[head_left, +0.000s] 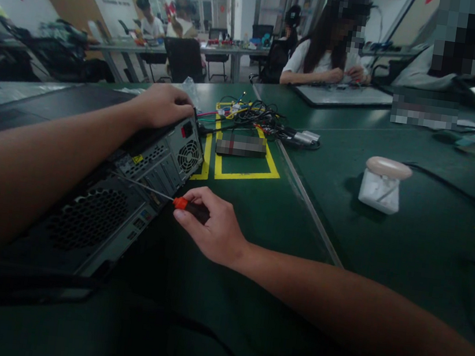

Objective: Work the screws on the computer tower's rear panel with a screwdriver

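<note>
A black desktop computer case lies at the left, its metal back panel facing me. That panel carries a perforated vent, a fan grille, slot covers and ports. My left hand rests over the top far corner of the case, fingers curled on its edge beside the red switch. In my right hand is a screwdriver with an orange and black handle, fingers closed around it. Its thin shaft points left to the back panel near the slot covers; whether the tip touches a screw is too small to see.
Bundled cables lie behind the case, near yellow tape marks on the green table. A small white open case stands to the right. Across the table a person works over a flat panel.
</note>
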Tool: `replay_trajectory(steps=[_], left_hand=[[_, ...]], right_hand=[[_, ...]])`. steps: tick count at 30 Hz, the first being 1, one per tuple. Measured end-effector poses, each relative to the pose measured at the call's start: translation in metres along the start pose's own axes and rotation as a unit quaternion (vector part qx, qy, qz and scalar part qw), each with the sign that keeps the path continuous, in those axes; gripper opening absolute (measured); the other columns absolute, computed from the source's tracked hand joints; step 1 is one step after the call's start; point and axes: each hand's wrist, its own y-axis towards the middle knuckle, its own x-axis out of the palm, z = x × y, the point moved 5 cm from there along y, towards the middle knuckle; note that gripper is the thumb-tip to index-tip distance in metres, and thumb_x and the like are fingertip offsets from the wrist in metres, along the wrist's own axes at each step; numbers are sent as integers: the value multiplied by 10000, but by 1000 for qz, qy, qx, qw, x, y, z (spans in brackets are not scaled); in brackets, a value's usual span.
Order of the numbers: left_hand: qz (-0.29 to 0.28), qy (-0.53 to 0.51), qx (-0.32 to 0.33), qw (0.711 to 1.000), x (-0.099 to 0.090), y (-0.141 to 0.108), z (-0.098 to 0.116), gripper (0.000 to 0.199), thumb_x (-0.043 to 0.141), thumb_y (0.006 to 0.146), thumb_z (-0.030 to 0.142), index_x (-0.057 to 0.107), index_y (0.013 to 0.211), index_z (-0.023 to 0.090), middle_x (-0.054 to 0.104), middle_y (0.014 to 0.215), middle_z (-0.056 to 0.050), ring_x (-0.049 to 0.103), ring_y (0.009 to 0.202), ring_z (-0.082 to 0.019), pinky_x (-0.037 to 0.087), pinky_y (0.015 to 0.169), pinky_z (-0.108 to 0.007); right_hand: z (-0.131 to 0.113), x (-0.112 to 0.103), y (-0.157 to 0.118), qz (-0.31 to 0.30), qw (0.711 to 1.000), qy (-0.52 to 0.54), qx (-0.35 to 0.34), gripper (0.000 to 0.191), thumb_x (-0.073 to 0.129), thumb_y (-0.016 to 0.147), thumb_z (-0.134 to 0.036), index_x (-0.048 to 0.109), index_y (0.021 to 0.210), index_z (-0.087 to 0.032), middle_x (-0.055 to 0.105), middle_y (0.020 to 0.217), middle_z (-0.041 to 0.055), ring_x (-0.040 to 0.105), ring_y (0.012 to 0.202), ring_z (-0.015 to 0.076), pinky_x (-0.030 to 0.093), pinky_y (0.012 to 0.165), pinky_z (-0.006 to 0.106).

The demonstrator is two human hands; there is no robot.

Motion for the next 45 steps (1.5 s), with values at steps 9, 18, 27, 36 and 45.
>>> replay_trajectory(steps=[9,18,27,36,45], left_hand=[[-5,3,9,1000,-1,-1,3,675,429,976,485,785,1352,50,761,1382,-227,683,1297,-376,493,1115,-462],[0,-3,6,1000,0,0,1,649,452,974,503,798,1337,91,772,1369,-204,681,1287,-386,493,1116,-490],[3,3,5,1000,-1,-1,2,686,434,956,516,800,1340,81,768,1367,-207,675,1305,-377,487,1111,-460],[-1,-1,7,1000,-2,-1,3,695,426,960,498,787,1358,57,760,1382,-226,678,1296,-384,482,1139,-485],[1,1,5,1000,-2,-1,3,706,425,959,515,791,1363,67,762,1378,-220,669,1310,-386,483,1127,-469]], right_hand=[[-1,0,0,6,1000,-6,-9,261,710,1022,-467,693,1095,-218,743,1007,26,696,882,185,541,838,330],[-3,0,1,-1,1000,-19,-25,289,633,1075,-484,727,1083,-211,774,1065,62,722,987,207,550,923,362],[-3,-1,1,-7,1000,-4,-7,233,724,999,-435,656,1093,-234,743,1009,17,688,869,184,561,853,357],[-3,-1,1,-6,1000,-14,-4,229,720,1006,-439,657,1098,-238,743,1024,23,696,898,194,560,866,365],[-3,-1,1,-1,1000,-10,-6,233,719,1005,-448,664,1093,-240,746,1025,23,695,895,194,559,868,361]])
